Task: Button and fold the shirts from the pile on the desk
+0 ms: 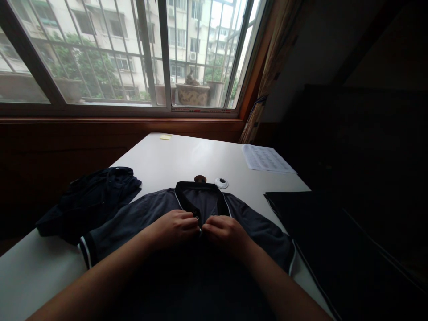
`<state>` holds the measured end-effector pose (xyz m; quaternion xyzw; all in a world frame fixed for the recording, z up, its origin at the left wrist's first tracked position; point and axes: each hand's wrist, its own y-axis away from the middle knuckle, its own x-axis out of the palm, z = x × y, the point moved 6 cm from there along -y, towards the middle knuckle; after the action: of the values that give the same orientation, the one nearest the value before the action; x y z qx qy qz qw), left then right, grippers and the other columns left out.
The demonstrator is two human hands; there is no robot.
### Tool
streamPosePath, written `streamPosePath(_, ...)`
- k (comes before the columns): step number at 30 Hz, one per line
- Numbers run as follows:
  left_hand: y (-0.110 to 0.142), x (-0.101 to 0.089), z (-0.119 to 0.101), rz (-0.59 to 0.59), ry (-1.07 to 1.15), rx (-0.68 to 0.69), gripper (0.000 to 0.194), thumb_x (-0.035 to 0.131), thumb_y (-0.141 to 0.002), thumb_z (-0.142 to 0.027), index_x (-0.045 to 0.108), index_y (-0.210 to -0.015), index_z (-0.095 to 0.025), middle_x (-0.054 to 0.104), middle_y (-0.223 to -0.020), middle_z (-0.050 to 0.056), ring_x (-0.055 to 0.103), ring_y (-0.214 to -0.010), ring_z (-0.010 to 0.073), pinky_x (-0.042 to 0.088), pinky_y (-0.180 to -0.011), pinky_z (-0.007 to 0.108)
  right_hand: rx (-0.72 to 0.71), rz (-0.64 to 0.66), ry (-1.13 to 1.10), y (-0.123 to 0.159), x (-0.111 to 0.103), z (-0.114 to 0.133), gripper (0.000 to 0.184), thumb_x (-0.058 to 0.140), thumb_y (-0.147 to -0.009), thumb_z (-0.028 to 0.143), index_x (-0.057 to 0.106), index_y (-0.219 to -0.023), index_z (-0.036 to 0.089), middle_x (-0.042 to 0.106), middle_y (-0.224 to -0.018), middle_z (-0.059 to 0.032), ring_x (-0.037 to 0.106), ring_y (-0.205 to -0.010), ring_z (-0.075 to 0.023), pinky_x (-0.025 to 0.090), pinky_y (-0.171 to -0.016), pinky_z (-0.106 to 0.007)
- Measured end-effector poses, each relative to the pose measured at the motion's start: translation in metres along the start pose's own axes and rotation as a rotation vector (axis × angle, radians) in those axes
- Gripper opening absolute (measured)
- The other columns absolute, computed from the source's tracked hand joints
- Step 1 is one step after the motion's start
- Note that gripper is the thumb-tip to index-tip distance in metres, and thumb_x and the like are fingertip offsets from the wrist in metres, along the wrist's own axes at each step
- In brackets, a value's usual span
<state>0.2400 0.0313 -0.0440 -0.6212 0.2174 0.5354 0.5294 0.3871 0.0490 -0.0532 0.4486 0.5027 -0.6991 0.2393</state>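
A dark grey short-sleeved shirt [147, 208] with a black collar and white piping lies spread on the white table, its collar pointing away from me. My left hand [177, 226] is closed on the left edge of the front opening, just below the collar, near a small light button [197, 218]. Close beside it, my right hand [224, 229] pinches the opposite edge of the opening. The fingertips nearly meet over the shirt's middle. Deep shadow hides the lower part of the shirt.
A dark crumpled garment [96, 203] lies at the left, and dark cloth [334, 240] covers the right edge. Beyond the collar sit a round brown object [200, 179] and a white disc with a dark centre [221, 183]. Printed sheets [267, 158] and a yellow note [165, 137] lie farther back.
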Motion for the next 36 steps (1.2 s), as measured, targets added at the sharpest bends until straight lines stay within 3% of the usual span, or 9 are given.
streamPosePath(5,-0.002,-0.007,-0.001,-0.074,0.025,-0.013,0.02,0.05,-0.103,-0.02,0.063,-0.087,-0.017,0.061,-0.078,0.001,0.055,-0.07,0.0137,0.044,-0.062,0.031,0.045,-0.022,-0.043,0.001,-0.003,-0.003,0.015,0.053,-0.102,0.024,0.066,-0.094,0.021,0.067,-0.085,-0.0015,0.059,-0.071,-0.0142,0.043,-0.066,-0.028)
streamPosePath(21,-0.005,-0.014,-0.002,-0.143,0.079,-0.058,0.026,0.048,-0.103,-0.02,0.058,-0.079,-0.018,0.057,-0.07,-0.002,0.053,-0.064,0.0117,0.045,-0.061,0.03,0.112,-0.089,-0.313,0.0,-0.008,-0.008,0.013,0.054,-0.1,0.017,0.065,-0.1,0.023,0.064,-0.091,-0.0024,0.061,-0.078,-0.0138,0.051,-0.071,-0.026)
streamPosePath(24,-0.006,-0.016,-0.002,-0.147,0.075,-0.064,0.026,0.048,-0.103,-0.02,0.057,-0.078,-0.018,0.055,-0.068,-0.002,0.052,-0.062,0.0112,0.043,-0.059,0.029,0.156,-0.155,-0.37,0.002,-0.01,-0.011,0.006,0.06,-0.096,0.018,0.061,-0.099,0.023,0.061,-0.097,-0.004,0.061,-0.083,-0.0154,0.053,-0.075,-0.029)
streamPosePath(27,-0.006,-0.016,-0.001,-0.138,0.086,-0.082,0.029,0.048,-0.103,-0.019,0.055,-0.075,-0.018,0.053,-0.065,-0.003,0.051,-0.059,0.0111,0.042,-0.057,0.028,0.225,-0.225,-0.381,0.004,-0.014,-0.015,0.012,0.068,-0.09,0.02,0.057,-0.093,0.023,0.055,-0.095,-0.0034,0.058,-0.077,-0.015,0.052,-0.069,-0.028)
streamPosePath(31,-0.005,-0.016,-0.001,-0.147,0.113,-0.088,0.028,0.048,-0.103,-0.02,0.055,-0.075,-0.018,0.056,-0.066,-0.002,0.053,-0.061,0.0115,0.045,-0.06,0.029,0.233,-0.155,-0.427,0.003,-0.013,-0.011,0.014,0.068,-0.089,0.017,0.057,-0.083,0.023,0.055,-0.083,0.0001,0.055,-0.071,-0.0137,0.048,-0.064,-0.026)
streamPosePath(36,-0.004,-0.015,0.0,-0.155,0.141,-0.097,0.025,0.049,-0.102,-0.02,0.057,-0.079,-0.018,0.058,-0.068,-0.001,0.054,-0.062,0.0116,0.046,-0.062,0.028,0.236,-0.115,-0.456,0.002,-0.013,-0.009,0.003,0.067,-0.09,0.019,0.066,-0.089,0.022,0.064,-0.084,-0.0014,0.063,-0.074,-0.0143,0.05,-0.068,-0.027)
